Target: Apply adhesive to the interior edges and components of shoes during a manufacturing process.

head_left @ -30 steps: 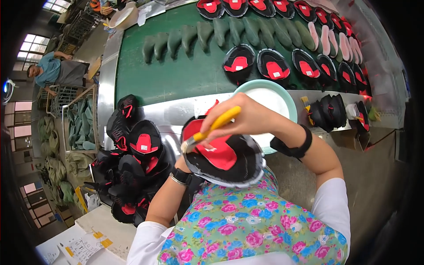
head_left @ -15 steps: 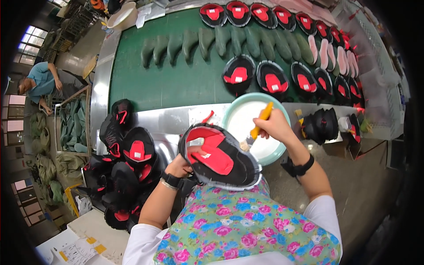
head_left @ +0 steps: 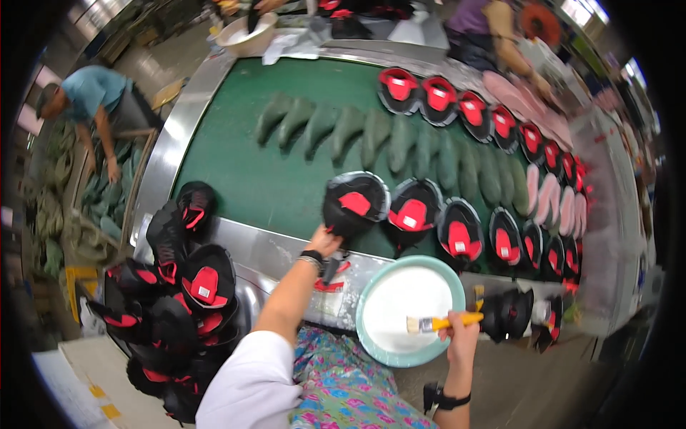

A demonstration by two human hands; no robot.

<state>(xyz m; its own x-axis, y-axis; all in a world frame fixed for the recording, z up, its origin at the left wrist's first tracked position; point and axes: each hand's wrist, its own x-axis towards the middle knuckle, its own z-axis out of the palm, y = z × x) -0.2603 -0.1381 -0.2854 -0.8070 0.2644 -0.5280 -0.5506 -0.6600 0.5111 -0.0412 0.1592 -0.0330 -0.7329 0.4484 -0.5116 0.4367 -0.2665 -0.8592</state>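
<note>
My feed is bright mid-frame, sinking to black around the bent fisheye rim. Glare whitens the metal trim (head_left: 171,143) along the left edge of the table (head_left: 229,179). Black shoe uppers (head_left: 344,220) lose detail; past the far edge, a person (head_left: 471,18) blurs.

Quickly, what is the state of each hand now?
Left hand: touching the near end of a black-and-red shoe upper; grip cannot be told.
Right hand: closed, holding a yellow-handled brush.
</note>
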